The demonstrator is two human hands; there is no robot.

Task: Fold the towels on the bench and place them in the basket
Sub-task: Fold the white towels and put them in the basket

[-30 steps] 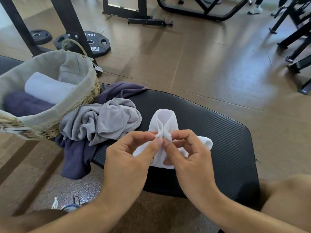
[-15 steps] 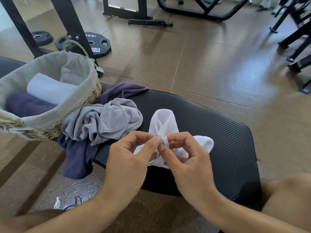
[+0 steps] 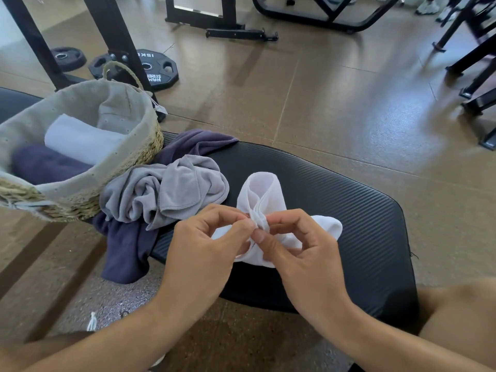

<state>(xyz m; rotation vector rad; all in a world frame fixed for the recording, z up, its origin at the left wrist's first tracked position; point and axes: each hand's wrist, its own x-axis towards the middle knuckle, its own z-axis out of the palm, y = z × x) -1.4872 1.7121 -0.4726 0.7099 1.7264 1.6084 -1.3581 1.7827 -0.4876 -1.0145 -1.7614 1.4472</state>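
A small white towel (image 3: 264,190) lies bunched on the black padded bench (image 3: 349,210). My left hand (image 3: 206,245) and my right hand (image 3: 300,253) both pinch its gathered edges at the middle, fingertips meeting. A crumpled grey towel (image 3: 174,191) lies to the left on the bench, over a dark purple towel (image 3: 126,251) that hangs off the bench edge. The woven basket (image 3: 128,167) with a grey liner stands at the left and holds a folded white towel (image 3: 80,139) and a folded dark purple towel (image 3: 45,165).
Black weight plates (image 3: 150,68) lie on the brown floor behind the basket, beside a black rack post (image 3: 112,38). More black gym frames (image 3: 469,65) stand at the right and back. My knee (image 3: 461,310) is at the lower right.
Both hands stay pinched on the white towel's gathered middle and have shifted only slightly. The other towels and the basket have not moved.
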